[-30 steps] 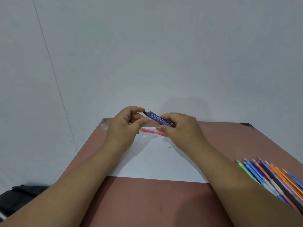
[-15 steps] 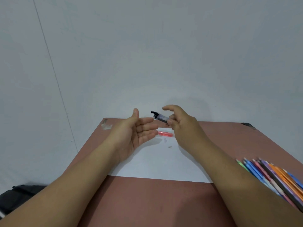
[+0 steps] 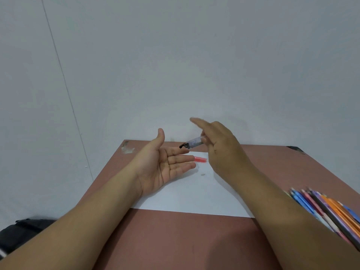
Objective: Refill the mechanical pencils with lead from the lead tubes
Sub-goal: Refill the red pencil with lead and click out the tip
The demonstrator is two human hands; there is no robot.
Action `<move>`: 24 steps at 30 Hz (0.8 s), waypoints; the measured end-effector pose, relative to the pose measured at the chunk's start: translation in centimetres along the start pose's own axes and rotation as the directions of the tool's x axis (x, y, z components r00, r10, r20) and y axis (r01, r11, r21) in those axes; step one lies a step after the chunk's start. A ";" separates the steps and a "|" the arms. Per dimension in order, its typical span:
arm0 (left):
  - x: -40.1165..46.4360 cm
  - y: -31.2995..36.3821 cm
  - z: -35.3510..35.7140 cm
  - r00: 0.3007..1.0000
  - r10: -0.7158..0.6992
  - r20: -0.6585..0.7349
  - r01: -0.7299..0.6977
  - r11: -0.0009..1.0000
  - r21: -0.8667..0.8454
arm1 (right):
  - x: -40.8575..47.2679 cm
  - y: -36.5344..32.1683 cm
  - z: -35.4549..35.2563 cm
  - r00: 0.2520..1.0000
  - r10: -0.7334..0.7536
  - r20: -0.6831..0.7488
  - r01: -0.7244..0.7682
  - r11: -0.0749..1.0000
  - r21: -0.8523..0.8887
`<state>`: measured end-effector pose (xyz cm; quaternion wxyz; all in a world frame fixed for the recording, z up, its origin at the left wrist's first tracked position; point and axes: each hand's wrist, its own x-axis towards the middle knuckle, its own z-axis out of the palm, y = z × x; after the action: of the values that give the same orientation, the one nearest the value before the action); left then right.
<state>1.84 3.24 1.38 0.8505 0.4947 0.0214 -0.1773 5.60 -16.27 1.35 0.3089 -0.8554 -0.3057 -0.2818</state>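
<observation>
Lead tube — right hand

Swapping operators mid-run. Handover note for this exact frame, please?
Right hand: grips the lead tube, black cap end tilted down over the left palm.
Left hand: open, palm up under the tube, holding nothing visible.
Red pencil lies on the white paper beyond the left fingers; coloured mechanical pencils are bunched at the table's right edge.
Done: tube in hand; whether its cap is open is unclear.
Left: get lead out, load pencils. No lead visible yet.
</observation>
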 end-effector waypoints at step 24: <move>0.3 -0.2 -0.5 0.998 -0.026 0.058 0.025 1.000 0.013 | 0.3 -0.7 0.0 0.991 -0.132 0.019 0.133 0.980 -0.149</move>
<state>2.12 3.47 0.95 0.8454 0.4942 0.0020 -0.2026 5.32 -15.75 1.74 0.2231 -0.8552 -0.3413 -0.3199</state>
